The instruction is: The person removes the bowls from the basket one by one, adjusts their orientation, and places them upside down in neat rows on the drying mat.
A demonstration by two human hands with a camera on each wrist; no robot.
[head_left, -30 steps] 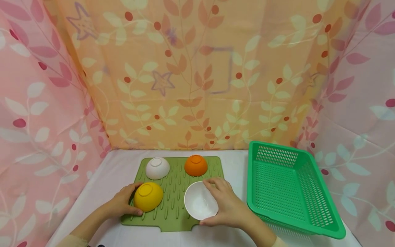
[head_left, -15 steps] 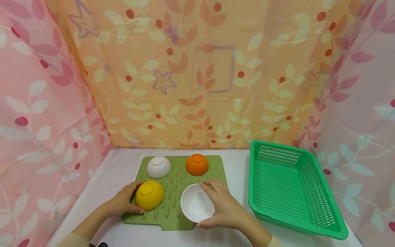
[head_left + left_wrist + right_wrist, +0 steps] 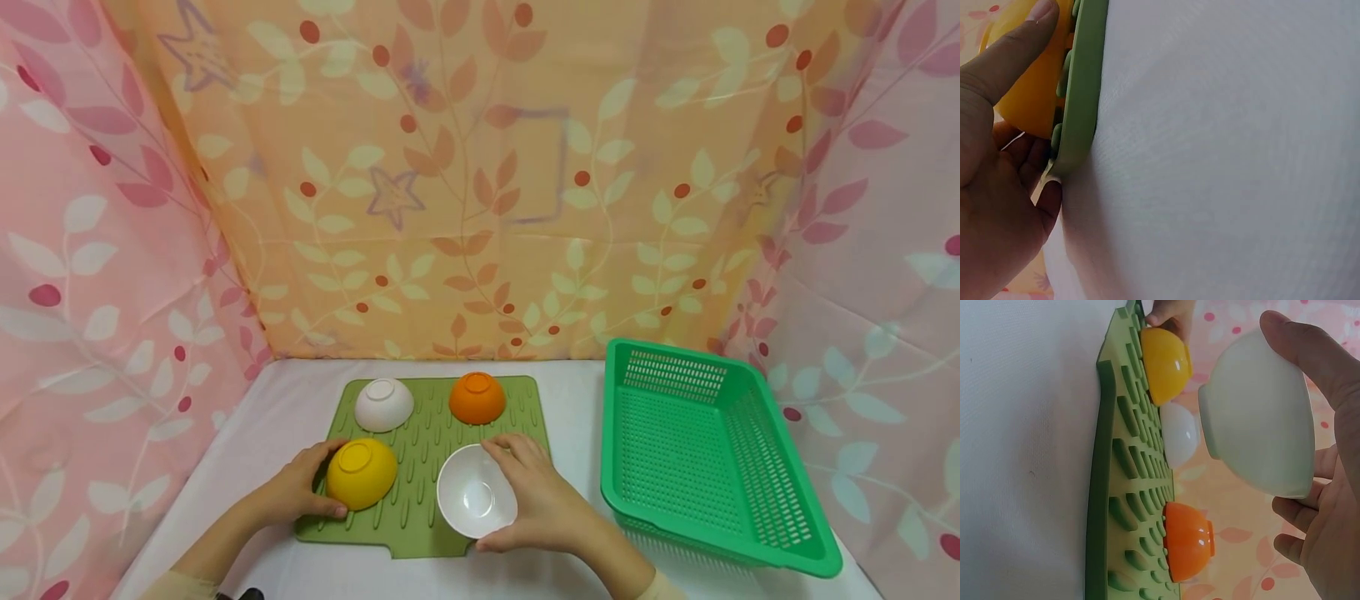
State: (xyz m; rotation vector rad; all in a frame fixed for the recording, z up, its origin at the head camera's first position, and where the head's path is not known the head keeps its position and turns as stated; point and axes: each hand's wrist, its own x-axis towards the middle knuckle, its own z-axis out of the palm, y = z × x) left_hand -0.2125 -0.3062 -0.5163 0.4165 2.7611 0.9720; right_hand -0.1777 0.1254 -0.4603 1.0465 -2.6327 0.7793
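Observation:
My right hand (image 3: 536,500) grips a white bowl (image 3: 474,493) at its rim, thumb on the near side and fingers on the far side. Its hollow faces up, and the right wrist view shows its base (image 3: 1207,422) apart from the green drying mat (image 3: 431,533). At the mat's left edge, my left hand (image 3: 300,490) clasps an upside-down yellow bowl (image 3: 363,475) between thumb and fingers. In the left wrist view, the thumb (image 3: 1019,50) lies along the yellow bowl's side. Farther back on the mat, another white bowl (image 3: 384,408) and an orange bowl (image 3: 477,402) rest upside down.
To the right of the mat stands a green plastic basket (image 3: 675,450) with perforated walls and nothing in it. A white cloth (image 3: 573,425) covers the table. Patterned curtains (image 3: 480,167) enclose the back and both sides.
The white bowl in my right hand has shifted slightly left over the mat. My left hand stays on the yellow bowl, and the other bowls have not moved.

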